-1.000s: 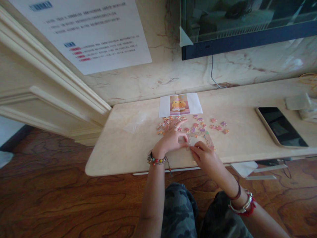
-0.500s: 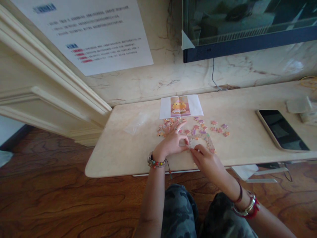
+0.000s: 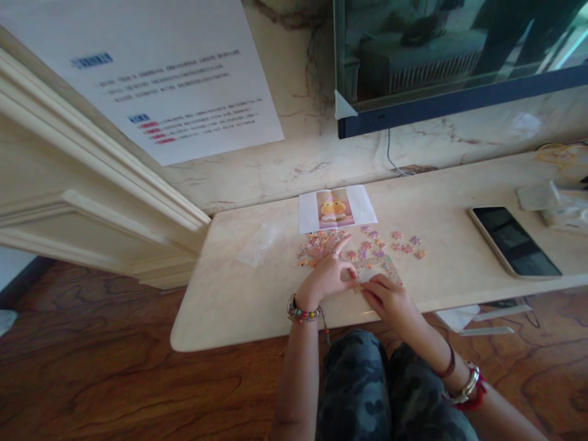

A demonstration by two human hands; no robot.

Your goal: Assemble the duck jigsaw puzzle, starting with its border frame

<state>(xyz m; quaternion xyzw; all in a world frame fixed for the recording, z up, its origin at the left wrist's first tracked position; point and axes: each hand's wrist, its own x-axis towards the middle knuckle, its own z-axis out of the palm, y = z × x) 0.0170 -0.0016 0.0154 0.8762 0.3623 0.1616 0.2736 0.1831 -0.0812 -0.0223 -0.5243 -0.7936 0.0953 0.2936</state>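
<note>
My left hand [image 3: 328,280] and my right hand [image 3: 389,300] meet low over the table, thumb and finger of each pinched together. Between their fingertips is a small pale jigsaw piece [image 3: 357,287], partly hidden. Just beyond the fingers lies a joined strip of jigsaw border [image 3: 390,268], bent round a bare middle. Under and behind my left hand spreads a heap of loose jigsaw pieces [image 3: 315,246], with its other fingers stretched out over them. More loose pink and purple pieces [image 3: 407,247] lie to the right.
A paper with a printed yellow cartoon figure [image 3: 362,205] lies behind the pieces. To the left is a clear plastic bag [image 3: 260,244]. A phone [image 3: 514,241] rests at the right, near plastic packaging [image 3: 569,209]. Above hangs a television [image 3: 459,101]; a printed sheet [image 3: 184,86] is on the wall.
The head view has shifted, so the table sits a little lower. Both hands stay pinched together at the near left of the jigsaw border, with only slight finger movement.
</note>
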